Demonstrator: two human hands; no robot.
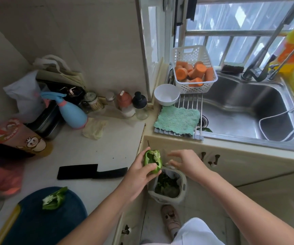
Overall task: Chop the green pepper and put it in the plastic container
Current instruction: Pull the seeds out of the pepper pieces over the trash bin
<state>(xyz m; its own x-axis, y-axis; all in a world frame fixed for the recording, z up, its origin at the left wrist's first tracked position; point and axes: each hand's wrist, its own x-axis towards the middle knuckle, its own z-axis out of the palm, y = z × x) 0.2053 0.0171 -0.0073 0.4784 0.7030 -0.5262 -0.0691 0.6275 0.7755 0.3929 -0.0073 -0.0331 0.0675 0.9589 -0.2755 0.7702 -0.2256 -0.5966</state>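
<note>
My left hand (140,171) grips half a green pepper (152,160), cut side up with pale seeds showing, above a small grey bin (183,184) on the floor. My right hand (185,161) hovers just right of the pepper, fingers loosely spread, with a small pale bit at the fingertips. The other pepper half (54,198) lies on a dark blue cutting board (36,225) at the lower left. A black cleaver (91,171) lies flat on the white counter. No plastic container for the pepper can be singled out.
A white basket of carrot chunks (194,71) sits on a rack over the steel sink (248,110), beside a white bowl (166,94) and a teal cloth (177,120). Bottles, jars and a blue spray bottle (72,112) crowd the counter's back. The bin holds green scraps.
</note>
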